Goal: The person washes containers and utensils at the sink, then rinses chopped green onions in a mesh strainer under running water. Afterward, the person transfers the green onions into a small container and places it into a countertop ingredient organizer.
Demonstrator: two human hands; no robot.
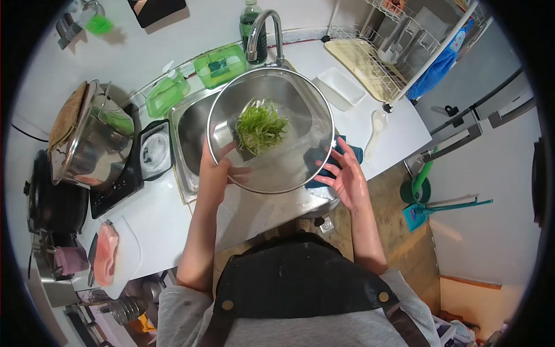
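Observation:
A round, see-through strainer (277, 173) with a thin metal rim is held up over the sink and counter edge; whether it is fine mesh or clear material is hard to tell. Shredded green onion (261, 128) lies heaped inside it. At the left rim, my left hand (218, 168) grips the strainer, fingers reaching under it. My right hand (347, 176) looks wet and is beside the right rim, fingers spread, fingertips close to or touching the strainer's side. Behind the strainer is the metal sink (193, 124) with its faucet (278, 34).
Left of the sink stand a large steel pot (95, 147) and a black pot (58, 191). Raw meat (106, 254) lies on a white board beside a knife. To the right are a white tray (342, 89), a white spoon (376, 134) and a wire rack (399, 69).

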